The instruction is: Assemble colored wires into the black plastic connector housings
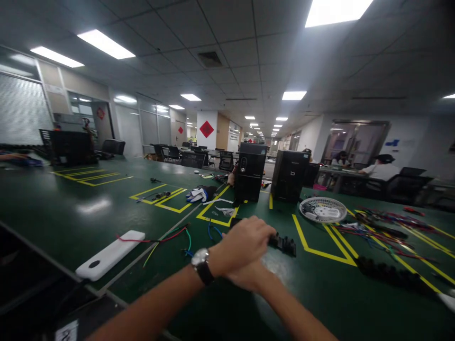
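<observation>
My left hand [249, 239], with a watch [201, 263] on its wrist, lies across my right hand [247, 277]. Its fingers curl closed around a black ribbed strip [286, 245], which looks like a terminal strip and shows on both sides of the hand. Beneath the left wrist, my right hand is bent inward with its fingers mostly hidden; they seem closed, but I cannot see on what. Blue wire [210, 231] runs close beside the hands. Red, green and yellow wires [167, 237] lie to their left, near a long white casing [112, 255].
Two black computer towers [250, 173] [289, 176] stand beyond my hands. A white round grille [323, 210] and a tangle of coloured wires [394, 222] are on the right, with dark ribbed strips [391, 273] nearer. Gloves [201, 193] lie on the yellow-taped green table [106, 208]. Other people sit farther back.
</observation>
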A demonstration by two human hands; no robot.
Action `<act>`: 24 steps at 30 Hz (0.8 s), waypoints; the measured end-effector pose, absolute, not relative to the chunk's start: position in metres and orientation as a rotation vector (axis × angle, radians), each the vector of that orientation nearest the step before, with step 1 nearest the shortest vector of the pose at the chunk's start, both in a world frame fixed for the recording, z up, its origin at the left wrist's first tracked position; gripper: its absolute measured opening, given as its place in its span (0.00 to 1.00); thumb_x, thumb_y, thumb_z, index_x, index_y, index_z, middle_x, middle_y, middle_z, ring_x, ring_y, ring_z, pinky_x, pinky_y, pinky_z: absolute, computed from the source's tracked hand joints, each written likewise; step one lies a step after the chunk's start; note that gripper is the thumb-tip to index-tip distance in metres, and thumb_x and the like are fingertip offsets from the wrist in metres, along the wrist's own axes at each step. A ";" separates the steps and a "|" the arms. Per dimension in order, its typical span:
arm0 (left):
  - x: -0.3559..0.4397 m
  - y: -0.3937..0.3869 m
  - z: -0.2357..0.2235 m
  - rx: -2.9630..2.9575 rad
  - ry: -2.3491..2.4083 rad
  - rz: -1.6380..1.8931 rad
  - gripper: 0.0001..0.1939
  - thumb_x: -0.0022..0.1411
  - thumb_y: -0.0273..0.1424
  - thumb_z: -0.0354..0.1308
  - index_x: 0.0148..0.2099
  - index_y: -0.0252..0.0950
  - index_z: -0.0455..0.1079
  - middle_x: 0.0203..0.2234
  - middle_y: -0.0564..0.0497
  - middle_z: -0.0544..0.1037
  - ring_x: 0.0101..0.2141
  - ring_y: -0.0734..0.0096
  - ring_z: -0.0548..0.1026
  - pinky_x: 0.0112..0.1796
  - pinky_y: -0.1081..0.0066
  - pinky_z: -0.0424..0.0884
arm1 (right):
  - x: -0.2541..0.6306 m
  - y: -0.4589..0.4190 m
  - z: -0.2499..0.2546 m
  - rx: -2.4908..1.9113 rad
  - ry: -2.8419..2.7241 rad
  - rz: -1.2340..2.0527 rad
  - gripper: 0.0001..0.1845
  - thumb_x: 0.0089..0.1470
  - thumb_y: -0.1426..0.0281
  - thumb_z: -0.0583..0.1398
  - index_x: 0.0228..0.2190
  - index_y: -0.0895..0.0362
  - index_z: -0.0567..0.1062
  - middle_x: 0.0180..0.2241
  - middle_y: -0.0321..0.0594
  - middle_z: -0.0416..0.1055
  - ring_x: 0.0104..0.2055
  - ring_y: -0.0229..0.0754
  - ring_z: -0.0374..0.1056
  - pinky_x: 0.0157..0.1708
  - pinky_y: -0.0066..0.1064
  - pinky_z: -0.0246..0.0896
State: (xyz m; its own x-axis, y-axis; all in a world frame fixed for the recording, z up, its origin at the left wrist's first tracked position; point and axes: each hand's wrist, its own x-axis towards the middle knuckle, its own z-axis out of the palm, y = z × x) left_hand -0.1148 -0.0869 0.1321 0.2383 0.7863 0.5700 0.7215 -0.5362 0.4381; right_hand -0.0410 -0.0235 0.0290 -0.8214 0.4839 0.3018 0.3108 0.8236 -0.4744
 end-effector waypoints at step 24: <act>-0.335 -0.150 0.056 1.407 2.570 0.420 0.11 0.46 0.23 0.57 0.35 0.33 0.66 0.40 0.35 0.74 0.41 0.48 0.74 0.39 0.59 0.68 | -0.165 -0.049 0.050 -1.049 -2.743 0.464 0.15 0.53 0.75 0.58 0.44 0.64 0.72 0.46 0.55 0.68 0.48 0.52 0.67 0.43 0.37 0.63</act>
